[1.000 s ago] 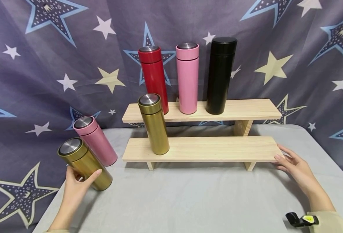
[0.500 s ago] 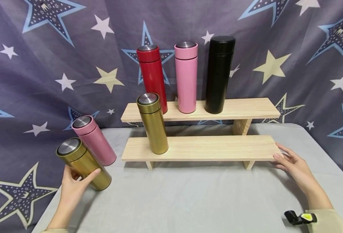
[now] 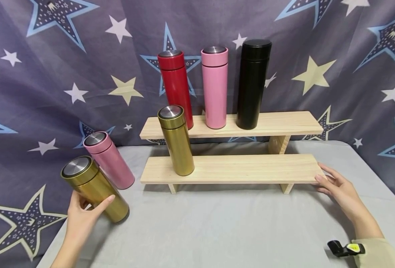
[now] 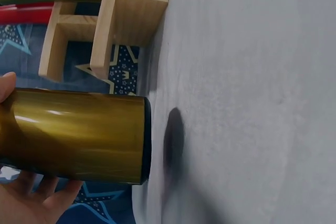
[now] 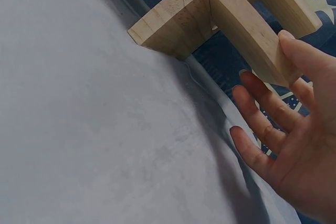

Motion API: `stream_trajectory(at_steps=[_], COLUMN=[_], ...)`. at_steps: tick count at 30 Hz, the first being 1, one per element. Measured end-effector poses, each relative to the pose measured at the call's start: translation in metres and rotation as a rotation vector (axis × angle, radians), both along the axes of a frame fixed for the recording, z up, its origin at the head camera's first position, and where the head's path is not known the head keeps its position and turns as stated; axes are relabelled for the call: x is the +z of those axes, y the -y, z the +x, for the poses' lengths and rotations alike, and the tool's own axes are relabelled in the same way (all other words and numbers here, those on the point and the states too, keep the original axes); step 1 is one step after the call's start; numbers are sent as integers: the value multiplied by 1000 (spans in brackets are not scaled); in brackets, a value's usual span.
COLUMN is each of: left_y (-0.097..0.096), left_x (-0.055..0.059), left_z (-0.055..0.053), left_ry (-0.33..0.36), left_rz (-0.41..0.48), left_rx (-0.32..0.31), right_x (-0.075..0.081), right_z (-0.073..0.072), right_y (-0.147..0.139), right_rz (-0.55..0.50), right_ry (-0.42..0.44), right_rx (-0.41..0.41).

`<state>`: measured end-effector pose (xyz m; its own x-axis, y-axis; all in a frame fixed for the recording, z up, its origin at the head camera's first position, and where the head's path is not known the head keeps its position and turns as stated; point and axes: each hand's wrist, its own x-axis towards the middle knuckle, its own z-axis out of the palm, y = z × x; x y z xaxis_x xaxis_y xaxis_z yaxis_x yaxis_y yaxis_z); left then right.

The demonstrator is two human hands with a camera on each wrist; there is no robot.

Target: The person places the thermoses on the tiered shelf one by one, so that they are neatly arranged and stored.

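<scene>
In my left hand (image 3: 85, 219) is a gold thermos flask (image 3: 98, 190) with a steel-topped lid, thumb on one side and fingers on the other. The left wrist view shows the base of this flask (image 4: 73, 135) a little off the cloth, with a shadow beside it. A pink thermos (image 3: 111, 162) stands just behind it on the table. My right hand (image 3: 340, 193) pinches the right end of the lower board of a two-tier wooden shelf (image 3: 251, 169) between thumb and index finger. In the right wrist view its other fingers (image 5: 257, 114) stay loose, away from the wood.
Another gold thermos (image 3: 179, 145) stands at the left of the lower board. On the upper board (image 3: 288, 124) are a red thermos (image 3: 177, 89), a pink one (image 3: 215, 93) and a black one (image 3: 253, 89). Grey cloth covers the table (image 3: 217, 227); a star-patterned curtain (image 3: 93, 67) hangs behind.
My left hand has raised the gold thermos slightly from the table, and its lid has shifted a little to the left. The right hand keeps its place at the shelf end.
</scene>
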<state>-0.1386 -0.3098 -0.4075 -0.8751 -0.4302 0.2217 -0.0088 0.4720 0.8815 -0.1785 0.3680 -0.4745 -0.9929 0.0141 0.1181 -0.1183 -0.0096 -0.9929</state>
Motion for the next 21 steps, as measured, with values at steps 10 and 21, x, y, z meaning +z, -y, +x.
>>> stream_trajectory(at_steps=[10, 21], left_y=[-14, -42], left_x=[7, 16], left_z=[14, 19], left_ry=[-70, -117], left_rz=[-40, -113], left_rx=[-59, -198], right_x=[1, 1], right_z=[0, 0], right_y=[0, 0], right_rz=[29, 37], right_ry=[2, 10], right_rx=[-7, -16])
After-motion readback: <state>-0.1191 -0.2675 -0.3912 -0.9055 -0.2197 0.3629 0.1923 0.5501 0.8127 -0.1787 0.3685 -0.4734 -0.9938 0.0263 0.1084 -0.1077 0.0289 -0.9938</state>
